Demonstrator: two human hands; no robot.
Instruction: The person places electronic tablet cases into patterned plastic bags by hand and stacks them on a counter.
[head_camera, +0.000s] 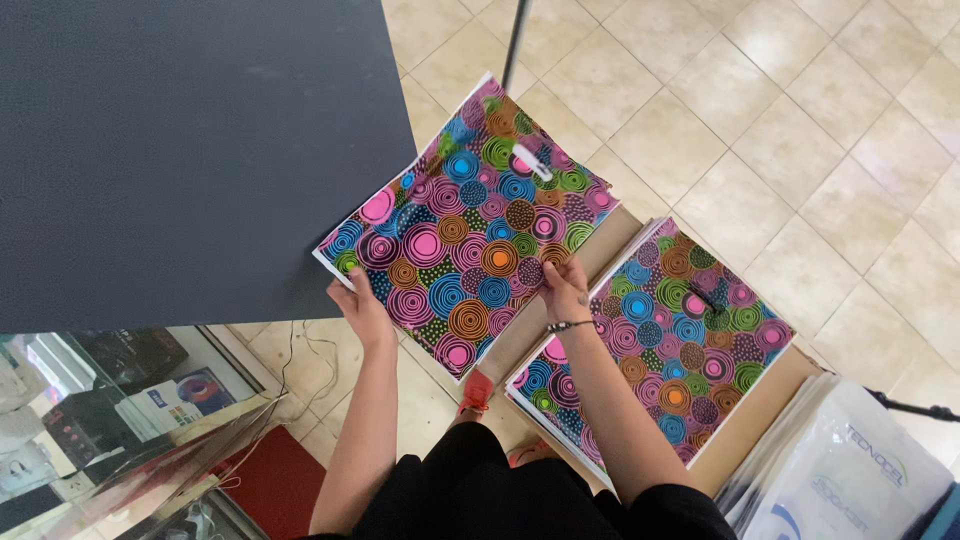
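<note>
Both hands pinch one patterned plastic bag (470, 230): left hand (362, 308) at its near-left edge, right hand (565, 290) at its near-right edge, above the bag stack (655, 340).

left grip (362, 312): pinches patterned bag (470, 225) at its near edge
right grip (565, 290): holds same bag
stack (655, 340): in cardboard box (762, 405)

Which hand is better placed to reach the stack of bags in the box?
Probably the right hand. It grips the near edge of the patterned bag on the side facing the cardboard box, just above the stack of bags. The left hand holds the opposite corner by the dark table.
</note>
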